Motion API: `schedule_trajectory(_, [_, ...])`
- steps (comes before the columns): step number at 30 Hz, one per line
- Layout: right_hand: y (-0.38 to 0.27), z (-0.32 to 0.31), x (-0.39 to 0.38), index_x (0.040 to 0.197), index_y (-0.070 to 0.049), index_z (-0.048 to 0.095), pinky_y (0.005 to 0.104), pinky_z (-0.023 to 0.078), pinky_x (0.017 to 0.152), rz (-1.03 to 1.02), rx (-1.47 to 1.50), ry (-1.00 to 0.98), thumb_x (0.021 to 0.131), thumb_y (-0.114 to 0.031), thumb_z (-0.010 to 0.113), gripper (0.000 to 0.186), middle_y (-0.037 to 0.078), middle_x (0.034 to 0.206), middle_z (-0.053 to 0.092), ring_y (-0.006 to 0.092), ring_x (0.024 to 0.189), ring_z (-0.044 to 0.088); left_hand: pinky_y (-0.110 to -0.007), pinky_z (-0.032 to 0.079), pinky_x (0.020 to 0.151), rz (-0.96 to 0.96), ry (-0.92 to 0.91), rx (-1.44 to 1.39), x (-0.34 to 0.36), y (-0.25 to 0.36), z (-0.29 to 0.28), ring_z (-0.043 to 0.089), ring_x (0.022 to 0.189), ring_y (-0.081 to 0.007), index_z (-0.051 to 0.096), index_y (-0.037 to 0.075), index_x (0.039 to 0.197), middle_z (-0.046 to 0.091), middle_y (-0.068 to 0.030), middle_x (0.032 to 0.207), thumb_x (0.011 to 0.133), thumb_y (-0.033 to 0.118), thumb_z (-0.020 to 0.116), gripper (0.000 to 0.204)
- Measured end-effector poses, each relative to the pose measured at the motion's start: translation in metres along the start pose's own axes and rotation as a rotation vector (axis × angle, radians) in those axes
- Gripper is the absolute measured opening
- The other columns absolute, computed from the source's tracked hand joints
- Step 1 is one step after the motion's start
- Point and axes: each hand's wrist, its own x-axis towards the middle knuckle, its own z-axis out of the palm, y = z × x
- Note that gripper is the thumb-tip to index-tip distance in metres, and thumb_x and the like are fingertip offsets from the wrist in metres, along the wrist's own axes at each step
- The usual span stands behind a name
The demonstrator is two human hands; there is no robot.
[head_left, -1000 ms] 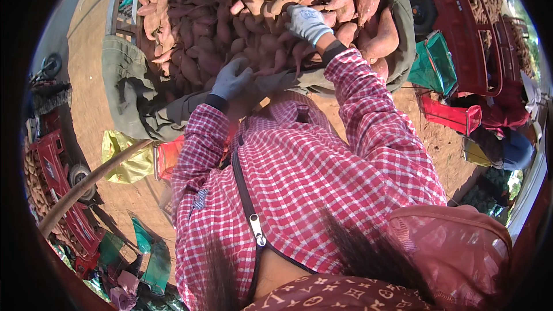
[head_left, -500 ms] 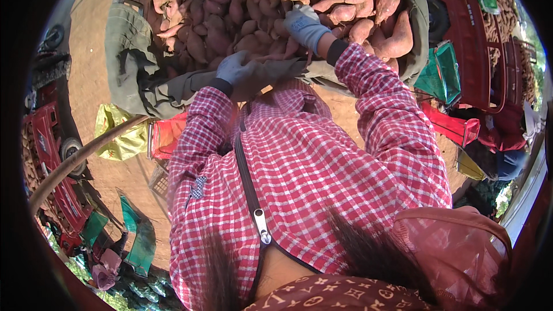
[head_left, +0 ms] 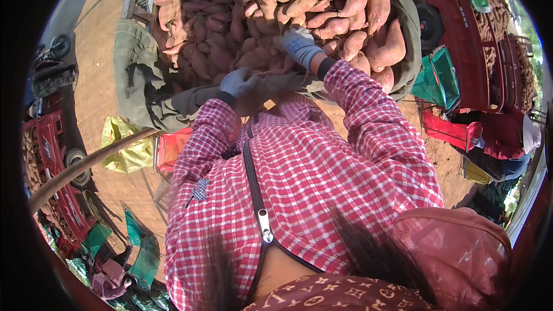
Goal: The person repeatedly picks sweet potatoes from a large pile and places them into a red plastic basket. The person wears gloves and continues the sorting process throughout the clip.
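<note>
A heap of reddish sweet potatoes (head_left: 222, 60) fills a bin lined with dark green cloth (head_left: 135, 80). My right hand (head_left: 300, 45), in a grey-blue glove, reaches over the near side of the heap. Its fingers bend down round a sweet potato that the glove mostly covers. To its left, my left hand (head_left: 239, 82), gloved alike, is at the near cloth edge beside the shaded sweet potatoes. Its fingers look apart and nothing shows in them, though the shadow blurs their tips.
A wooden pole (head_left: 86, 163) slants in from the left toward the bin. Below the rim are a yellow bag (head_left: 122, 144) and a red basket (head_left: 173, 148). Red carts (head_left: 475, 34) loaded with sweet potatoes, a green basket (head_left: 440, 78) and a person in red (head_left: 502, 132) are at right.
The view has shifted, so the bin and heap sit lower in it. Both hands keep nearly the same places against the heap. The person at right has moved an arm toward the red basket there.
</note>
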Motion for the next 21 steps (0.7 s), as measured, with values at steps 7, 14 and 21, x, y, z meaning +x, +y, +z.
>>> schedule_trajectory(7, [-0.002,-0.017,0.008,0.118,-0.018,0.074,0.0470,0.059,0.092,-0.188,-0.088,-0.048,0.092,-0.037,0.072,0.032,0.012,0.120,0.071,0.0351,0.110,0.071,-0.047,0.053,0.099,-0.029,-0.012,0.010,-0.005,0.017,-0.006,0.068,0.115,-0.0402,0.070,0.008,0.126,0.074,-0.0209,0.120,0.091,0.052,0.060,0.057])
schedule_trajectory(14, [-0.069,-0.048,0.030,0.133,-0.017,0.061,0.0524,0.049,0.104,-0.318,0.363,0.155,0.088,-0.038,0.074,0.051,0.017,0.135,0.062,0.0392,0.125,0.061,-0.047,0.052,0.098,-0.027,0.015,0.009,-0.009,0.020,-0.008,0.068,0.114,-0.0408,0.072,0.010,0.122,0.073,-0.0215,0.118,0.091,0.050,0.060,0.052])
schedule_trajectory(21, [0.014,-0.124,0.065,0.151,-0.016,0.051,0.0649,0.034,0.115,-0.045,-0.043,0.826,0.084,-0.055,0.074,0.081,0.019,0.159,0.044,0.0465,0.145,0.042,-0.047,0.053,0.098,-0.025,0.060,0.028,-0.027,0.032,-0.011,0.068,0.114,-0.0378,0.069,0.009,0.127,0.073,-0.0190,0.120,0.093,0.049,0.062,0.053])
